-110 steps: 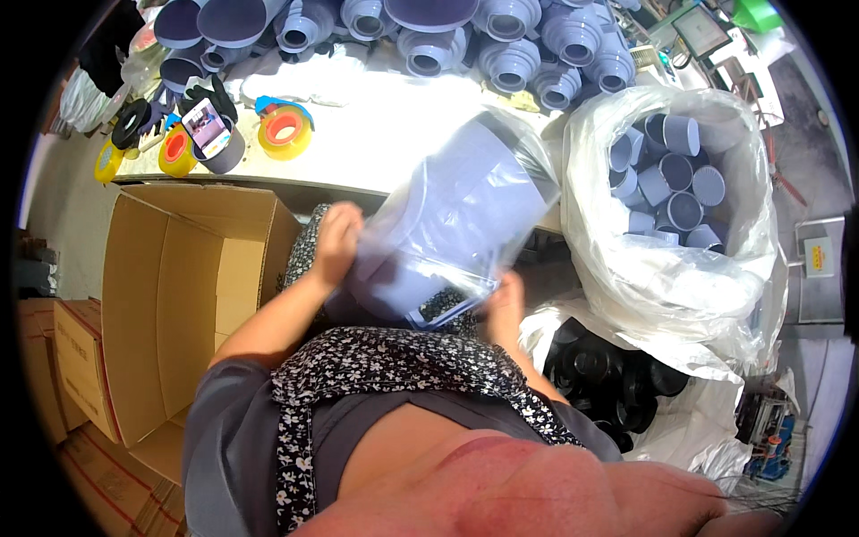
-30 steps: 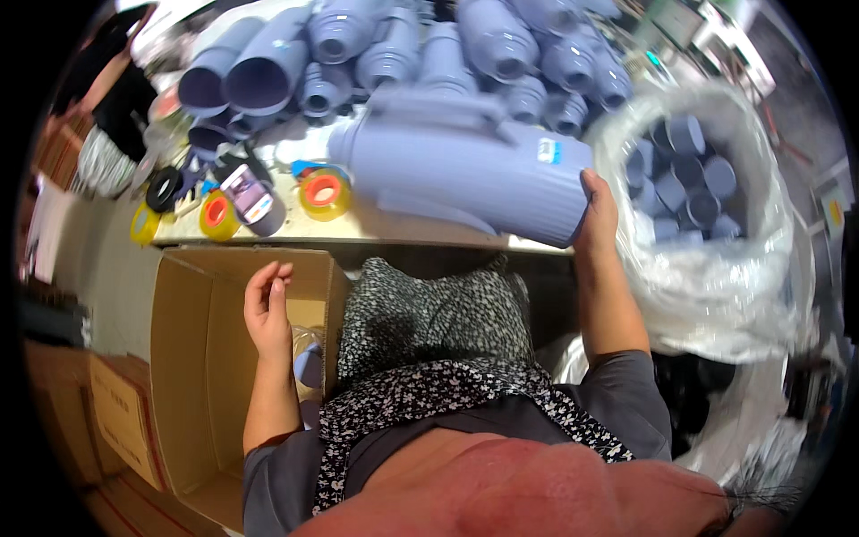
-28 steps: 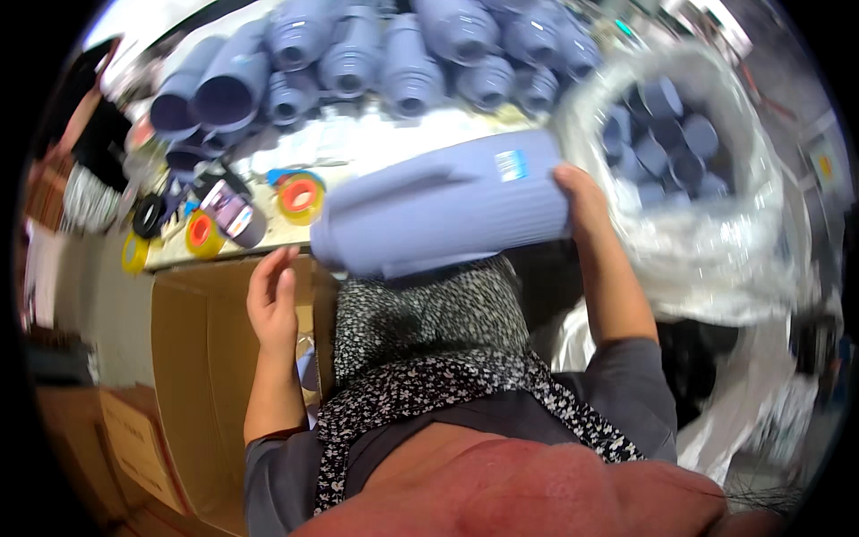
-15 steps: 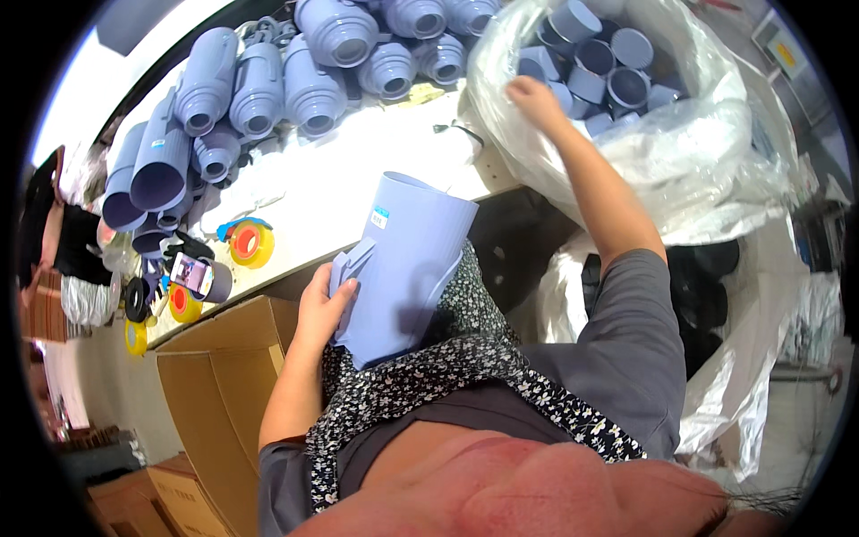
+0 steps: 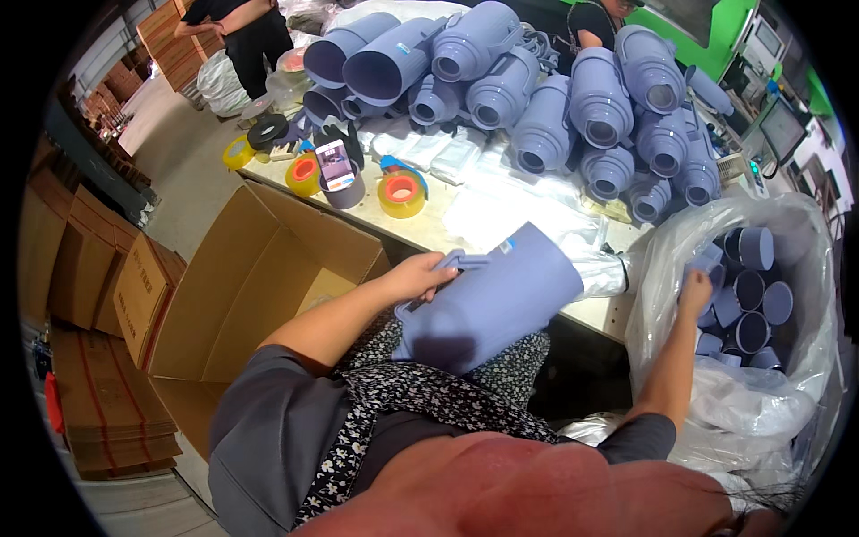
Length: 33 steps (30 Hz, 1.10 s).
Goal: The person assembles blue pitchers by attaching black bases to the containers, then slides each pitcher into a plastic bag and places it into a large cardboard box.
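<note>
My left hand (image 5: 420, 273) grips the handle of a lavender plastic jug body (image 5: 492, 300) that lies tilted across my lap against the table edge. My right hand (image 5: 693, 291) reaches into a large clear plastic bag (image 5: 787, 394) at my right, fingers among several lavender cup-shaped parts (image 5: 752, 295); whether it holds one is hidden. A pile of several more lavender jug bodies (image 5: 555, 98) lies on the white table (image 5: 420, 228) ahead.
An open cardboard box (image 5: 242, 286) stands at my left, with flat cartons (image 5: 98, 394) stacked beyond it. Tape rolls (image 5: 401, 194) and a phone in a grey cup (image 5: 338, 172) sit on the table. Another person (image 5: 237, 22) stands at the far end.
The jug passed from my right hand to my left and came down from above the table onto my lap. My right hand went to the bag at the right.
</note>
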{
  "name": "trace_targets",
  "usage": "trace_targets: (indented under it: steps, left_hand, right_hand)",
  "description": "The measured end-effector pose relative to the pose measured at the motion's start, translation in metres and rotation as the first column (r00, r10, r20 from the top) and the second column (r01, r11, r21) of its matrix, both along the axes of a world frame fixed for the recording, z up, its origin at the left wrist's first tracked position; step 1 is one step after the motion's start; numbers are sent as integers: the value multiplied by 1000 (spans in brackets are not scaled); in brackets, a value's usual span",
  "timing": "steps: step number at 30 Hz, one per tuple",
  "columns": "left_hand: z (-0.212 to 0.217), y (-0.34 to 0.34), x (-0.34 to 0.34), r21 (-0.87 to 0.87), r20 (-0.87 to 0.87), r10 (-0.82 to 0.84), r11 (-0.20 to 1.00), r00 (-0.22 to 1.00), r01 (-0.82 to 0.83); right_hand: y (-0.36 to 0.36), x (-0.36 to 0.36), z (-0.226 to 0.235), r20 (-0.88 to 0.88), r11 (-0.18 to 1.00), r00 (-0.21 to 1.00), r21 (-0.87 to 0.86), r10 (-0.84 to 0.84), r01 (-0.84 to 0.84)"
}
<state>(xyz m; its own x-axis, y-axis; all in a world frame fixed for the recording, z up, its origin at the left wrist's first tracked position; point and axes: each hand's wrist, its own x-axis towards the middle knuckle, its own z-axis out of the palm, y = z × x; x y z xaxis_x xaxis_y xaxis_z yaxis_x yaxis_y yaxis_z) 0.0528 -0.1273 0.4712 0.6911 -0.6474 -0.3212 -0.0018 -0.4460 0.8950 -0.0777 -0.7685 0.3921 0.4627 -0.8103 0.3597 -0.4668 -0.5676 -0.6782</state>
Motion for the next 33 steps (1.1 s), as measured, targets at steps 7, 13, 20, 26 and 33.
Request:
trace_targets:
  steps: [7, 13, 20, 26, 33]
  left_hand:
    - [-48, -30, 45, -351, -746, 168, 724, 645, -594]
    - [-63, -81, 34, -336, -912, -26, 621, 410, -708]
    - [-50, -50, 42, -417, -152, 302, 844, 941, -338]
    - [-48, -79, -7, -390, 75, -106, 912, 992, 127]
    - [-51, -70, -1, -350, -14, -40, 936, 999, 33]
  right_hand:
    - [221, -123, 134, 752, 786, 644, 312, 139, -534]
    - [349, -124, -7, 947, -230, 238, 188, -216, -955]
    - [371, -160, -57, 390, 394, 818, 734, 423, -553]
    - [238, -309, -87, 90, 863, 881, 272, -464, 426]
    - [156, -483, -185, -450, 629, 642, 205, -620, 750]
